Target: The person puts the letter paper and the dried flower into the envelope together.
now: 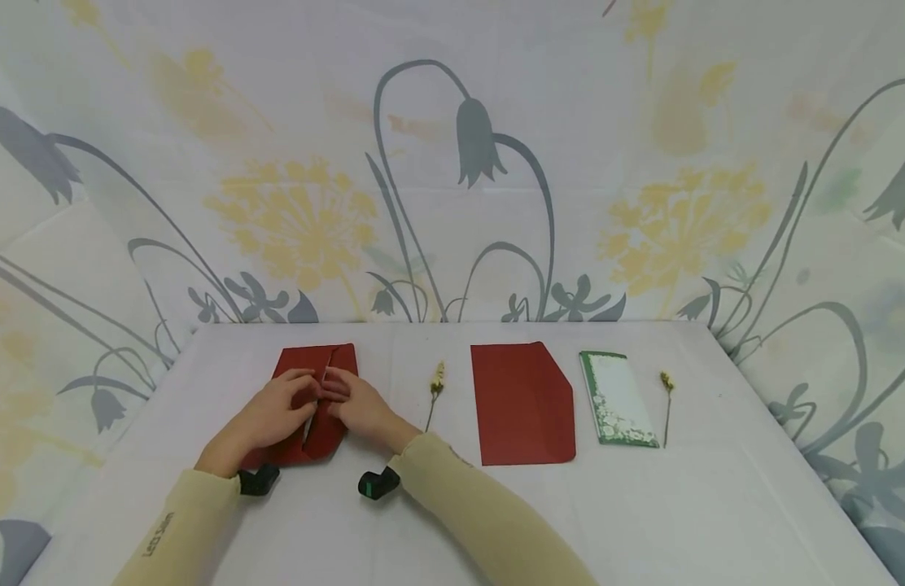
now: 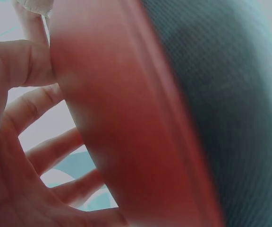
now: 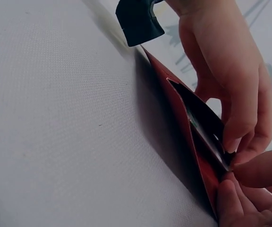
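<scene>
From where I stand, the 2 hands are close together over a red paper envelope (image 1: pixel 326 431) at the left of the white cloth-covered table (image 1: pixel 716 505), their fingers meeting at the slit of its mouth. The paper looks tilted up along that side, probably because thin stock gapes only when its edges are drawn apart, and a pale edge with a hint of green shows within the gap. The left hand (image 1: pixel 277 411) is bent, thumb and fingertips clamped on the envelope's edge; the right hand (image 1: pixel 365 411) comes in opposite, thumb and fingers pinching near the end of the mouth, though I cannot tell whether it also has hold of the pale piece inside. Neither hand is spread wide; light fingertip holds seem chosen to spare the paper. To the right, a yellow dried flower sprig (image 1: pixel 436 387) lies just beside the right forearm, then a flat red paper envelope with cut corners (image 1: pixel 522 407), a white card with a green floral border (image 1: pixel 619 399) and another dried sprig with a dark stem (image 1: pixel 667 399), perhaps spaced apart so each can be picked up separately.
</scene>
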The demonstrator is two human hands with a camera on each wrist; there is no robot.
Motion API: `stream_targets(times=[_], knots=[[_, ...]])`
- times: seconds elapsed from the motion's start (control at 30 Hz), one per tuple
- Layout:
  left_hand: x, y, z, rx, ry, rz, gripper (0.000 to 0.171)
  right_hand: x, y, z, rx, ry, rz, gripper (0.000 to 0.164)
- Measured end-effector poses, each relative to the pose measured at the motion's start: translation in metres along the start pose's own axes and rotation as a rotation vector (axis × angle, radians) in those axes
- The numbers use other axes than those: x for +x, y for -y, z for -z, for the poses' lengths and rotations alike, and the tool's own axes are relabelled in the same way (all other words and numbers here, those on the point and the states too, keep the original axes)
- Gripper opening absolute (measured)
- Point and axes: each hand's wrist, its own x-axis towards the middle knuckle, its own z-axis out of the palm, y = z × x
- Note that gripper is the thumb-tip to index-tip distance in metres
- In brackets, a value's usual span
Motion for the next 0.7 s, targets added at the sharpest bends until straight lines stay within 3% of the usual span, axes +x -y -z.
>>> stream_targets(times=[0.7], knots=[[-0.001,0.002,-0.004,0.010,-0.014,0.011,0.014,-0.019,0.021,0.024,-0.146,-0.053,0.033,0.052]])
